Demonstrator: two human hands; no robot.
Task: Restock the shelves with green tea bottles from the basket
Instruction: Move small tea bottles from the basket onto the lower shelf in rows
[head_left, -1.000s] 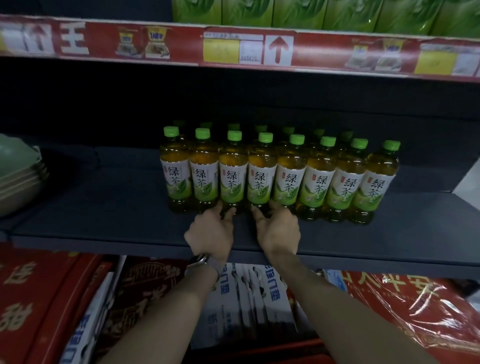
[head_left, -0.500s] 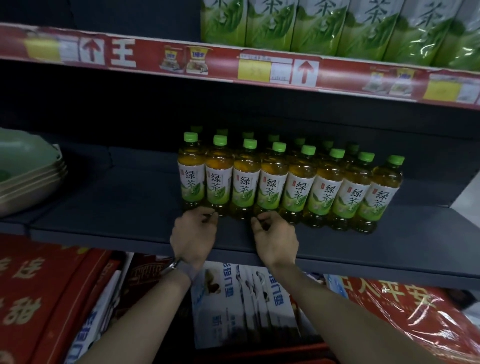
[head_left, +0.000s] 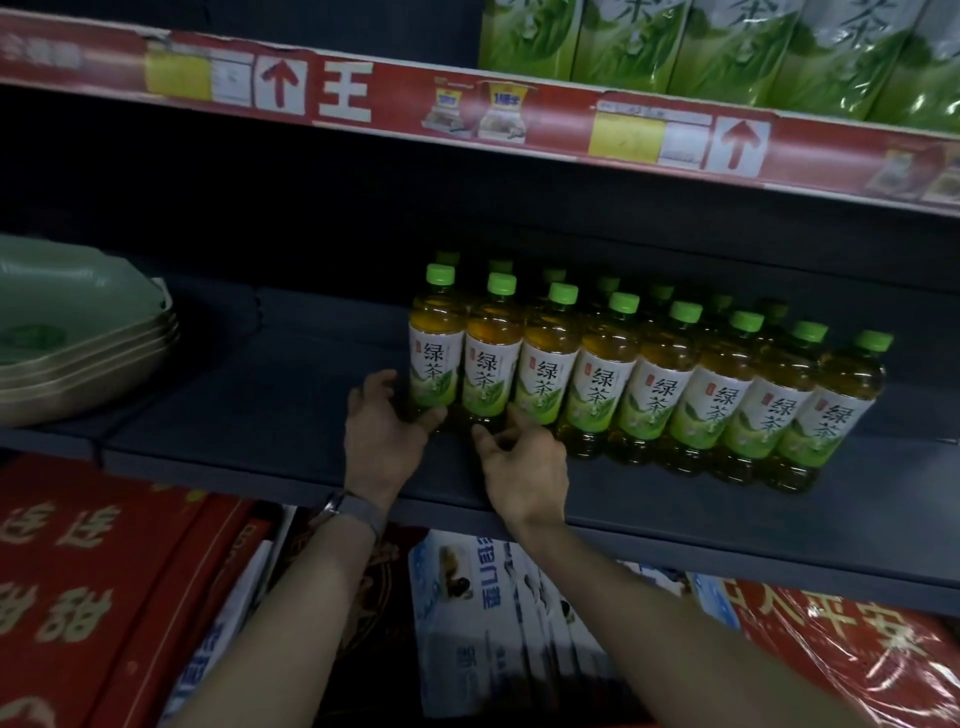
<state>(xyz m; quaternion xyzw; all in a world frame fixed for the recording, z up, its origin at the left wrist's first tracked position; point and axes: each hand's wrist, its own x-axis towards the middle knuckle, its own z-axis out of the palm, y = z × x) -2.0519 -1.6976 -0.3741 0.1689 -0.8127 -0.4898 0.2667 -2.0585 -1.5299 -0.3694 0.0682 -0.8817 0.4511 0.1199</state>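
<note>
Slid left along the shelf front since a second ago, mid-row to end, now curling the left hand round the foot of the end bottle, holding the loosely curled right hand at the second bottle, pinching or merely touching hard to tell, probably squaring up the green tea bottles already shelved.

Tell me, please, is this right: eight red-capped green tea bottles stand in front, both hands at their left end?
Wrong colour: the head view shows green caps. Eight green tea bottles in front, left hand and right hand at the left end.
</note>
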